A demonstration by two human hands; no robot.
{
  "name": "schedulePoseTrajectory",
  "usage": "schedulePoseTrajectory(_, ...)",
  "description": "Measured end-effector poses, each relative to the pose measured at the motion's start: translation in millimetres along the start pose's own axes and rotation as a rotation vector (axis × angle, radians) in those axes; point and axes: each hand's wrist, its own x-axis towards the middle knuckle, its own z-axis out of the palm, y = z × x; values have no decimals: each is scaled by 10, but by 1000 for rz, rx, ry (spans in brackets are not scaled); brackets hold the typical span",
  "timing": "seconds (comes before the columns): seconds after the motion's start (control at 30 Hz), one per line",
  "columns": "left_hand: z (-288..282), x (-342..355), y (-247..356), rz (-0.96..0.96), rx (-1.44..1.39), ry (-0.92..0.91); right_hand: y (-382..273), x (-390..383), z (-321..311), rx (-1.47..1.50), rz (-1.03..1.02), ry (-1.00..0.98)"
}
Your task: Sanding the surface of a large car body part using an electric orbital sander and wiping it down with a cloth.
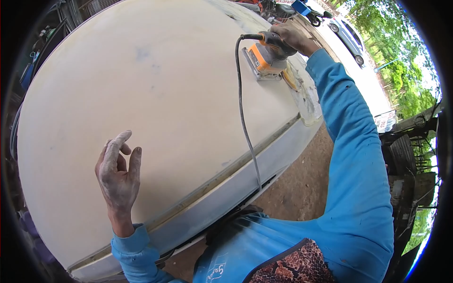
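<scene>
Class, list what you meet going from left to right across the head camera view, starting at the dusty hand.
Dust-covered left hand → thin grey power cable → orange and grey electric sander → right hand → silver parked car.

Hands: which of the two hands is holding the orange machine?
The right hand, stretched far out, grips the orange sander on the big pale panel. The dusty left hand is raised above the panel, holding nothing.
</scene>
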Motion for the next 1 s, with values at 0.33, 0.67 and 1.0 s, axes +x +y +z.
schedulePoseTrajectory(0.33,98,-57,25,-99,22,14,418,662,277,427,347,-19)
schedulePoseTrajectory(0.67,47,-47,-25,-108,40,4,527,1400,427,820,192,-302)
schedulePoseTrajectory(1.0,102,-48,-24,-82,28,-14,347,1238,325,1361,626,-450)
